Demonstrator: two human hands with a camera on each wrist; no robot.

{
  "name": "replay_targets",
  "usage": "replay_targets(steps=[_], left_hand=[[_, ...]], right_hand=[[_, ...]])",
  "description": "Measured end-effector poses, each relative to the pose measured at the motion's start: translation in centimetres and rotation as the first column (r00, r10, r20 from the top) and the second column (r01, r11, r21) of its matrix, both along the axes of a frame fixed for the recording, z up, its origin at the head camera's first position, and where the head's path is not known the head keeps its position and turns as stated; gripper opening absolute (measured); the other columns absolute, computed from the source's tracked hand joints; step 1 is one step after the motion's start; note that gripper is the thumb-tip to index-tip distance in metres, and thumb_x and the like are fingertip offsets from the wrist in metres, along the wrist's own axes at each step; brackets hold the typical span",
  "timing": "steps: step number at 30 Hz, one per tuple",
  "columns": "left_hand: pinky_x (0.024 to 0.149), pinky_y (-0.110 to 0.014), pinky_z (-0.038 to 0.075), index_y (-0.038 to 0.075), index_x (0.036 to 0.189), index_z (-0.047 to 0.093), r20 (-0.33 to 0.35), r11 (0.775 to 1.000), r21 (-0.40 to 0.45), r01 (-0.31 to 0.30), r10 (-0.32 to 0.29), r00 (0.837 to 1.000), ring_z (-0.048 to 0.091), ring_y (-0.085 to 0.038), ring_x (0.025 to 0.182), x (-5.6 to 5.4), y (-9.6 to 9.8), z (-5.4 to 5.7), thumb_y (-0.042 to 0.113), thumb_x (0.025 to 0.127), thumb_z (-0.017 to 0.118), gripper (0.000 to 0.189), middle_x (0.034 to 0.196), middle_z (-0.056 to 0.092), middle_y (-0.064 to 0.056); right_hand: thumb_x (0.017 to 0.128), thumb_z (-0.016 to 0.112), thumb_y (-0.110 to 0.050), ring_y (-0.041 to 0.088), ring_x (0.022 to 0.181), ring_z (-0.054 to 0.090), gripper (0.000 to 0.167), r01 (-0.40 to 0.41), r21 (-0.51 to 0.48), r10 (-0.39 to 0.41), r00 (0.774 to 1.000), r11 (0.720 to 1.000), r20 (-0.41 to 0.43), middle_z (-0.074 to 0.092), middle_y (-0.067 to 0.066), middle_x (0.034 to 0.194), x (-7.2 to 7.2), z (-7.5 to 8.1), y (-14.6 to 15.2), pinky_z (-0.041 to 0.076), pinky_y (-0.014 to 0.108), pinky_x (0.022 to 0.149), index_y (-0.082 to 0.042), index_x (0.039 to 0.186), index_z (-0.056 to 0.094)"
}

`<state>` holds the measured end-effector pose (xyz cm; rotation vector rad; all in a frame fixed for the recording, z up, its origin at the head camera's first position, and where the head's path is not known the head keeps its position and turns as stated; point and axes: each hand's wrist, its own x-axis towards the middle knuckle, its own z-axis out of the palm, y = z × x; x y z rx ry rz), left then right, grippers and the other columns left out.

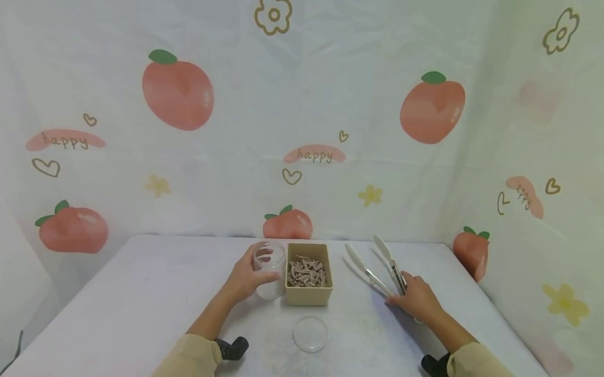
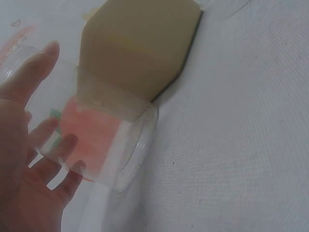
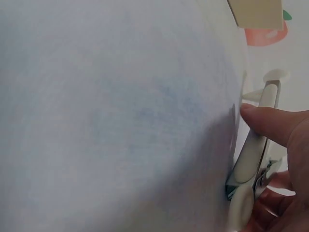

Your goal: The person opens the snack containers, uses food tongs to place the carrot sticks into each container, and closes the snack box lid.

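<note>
left grip [image 1: 246, 276]: wide round clear jar [image 1: 271, 290]; right grip [image 1: 419, 300]: narrow, holding tongs [image 1: 379, 282]

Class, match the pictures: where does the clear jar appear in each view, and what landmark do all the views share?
Head: just below centre, in the left hand, on the left of the beige box.
Left wrist: left of centre, slanting across the picture, the clear jar partly overlapping the box.
Right wrist: not in this picture.
Shared landmark: the beige box, cut off at the top edge, right of centre, in the right wrist view.
</note>
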<state>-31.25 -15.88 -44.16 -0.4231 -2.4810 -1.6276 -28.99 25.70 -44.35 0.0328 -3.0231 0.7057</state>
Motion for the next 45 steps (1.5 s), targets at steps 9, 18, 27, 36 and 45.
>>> replay_targets(steps=[9, 18, 27, 36, 45], left_hand=[[0.104, -0.054, 0.036, 0.012, 0.147, 0.035, -0.013, 1.0, 0.007, 0.004, -0.004, 1.0, 0.048, -0.031, 0.127, 0.0, -0.1, 0.1, 0.027, 0.075, 0.086, 0.089, 0.137, 0.053, -0.015], [0.104, -0.055, 0.035, 0.014, 0.147, 0.034, 0.007, 1.0, 0.004, -0.007, 0.007, 1.0, 0.047, -0.033, 0.129, 0.1, 0.1, 0.0, 0.028, 0.075, 0.085, 0.089, 0.139, 0.051, -0.015], [0.103, -0.056, 0.035, 0.013, 0.146, 0.034, -0.014, 1.0, 0.006, -0.003, 0.003, 1.0, 0.047, -0.034, 0.128, -0.1, 0.1, -0.2, 0.028, 0.075, 0.086, 0.09, 0.138, 0.052, -0.016], [0.104, -0.055, 0.035, 0.013, 0.146, 0.034, -0.003, 1.0, 0.011, 0.0, 0.0, 1.0, 0.047, -0.033, 0.128, -0.1, 0.0, -0.2, 0.029, 0.074, 0.086, 0.09, 0.138, 0.052, -0.015], [0.104, -0.054, 0.034, 0.013, 0.147, 0.034, -0.003, 1.0, 0.014, 0.001, -0.001, 1.0, 0.047, -0.031, 0.129, -0.1, 0.0, -0.2, 0.028, 0.075, 0.086, 0.09, 0.137, 0.053, -0.014]], right_hand=[[0.075, 0.084, -0.032, 0.043, 0.107, 0.056, 0.084, -0.041, -0.029, 0.042, 0.999, 0.999, 0.027, 0.056, 0.034, 0.12, 0.4, -0.1, 0.9, 0.043, 0.058, 0.091, 0.015, 0.132, 0.044], [0.074, 0.084, -0.028, 0.023, 0.077, 0.054, 0.076, -0.026, -0.073, 0.031, 0.997, 0.997, 0.073, 0.062, 0.013, 0.093, 0.5, 1.2, 1.1, 0.049, 0.039, 0.066, 0.009, 0.13, 0.049], [0.08, 0.078, -0.032, 0.022, 0.074, 0.055, 0.065, 0.019, -0.087, -0.016, 0.999, 0.996, 0.032, 0.063, 0.013, 0.09, 0.6, 1.9, 1.2, 0.045, 0.035, 0.061, 0.009, 0.124, 0.053], [0.082, 0.077, -0.027, 0.023, 0.076, 0.054, 0.058, -0.008, -0.123, -0.006, 0.994, 0.992, -0.107, 0.063, 0.014, 0.09, 1.0, 2.1, 1.1, 0.044, 0.034, 0.06, 0.01, 0.122, 0.056], [0.083, 0.075, -0.024, 0.031, 0.086, 0.057, 0.051, 0.004, -0.144, -0.042, 0.965, 0.99, -0.26, 0.066, 0.023, 0.105, 0.8, 3.1, 0.8, 0.044, 0.04, 0.069, 0.006, 0.122, 0.06]])
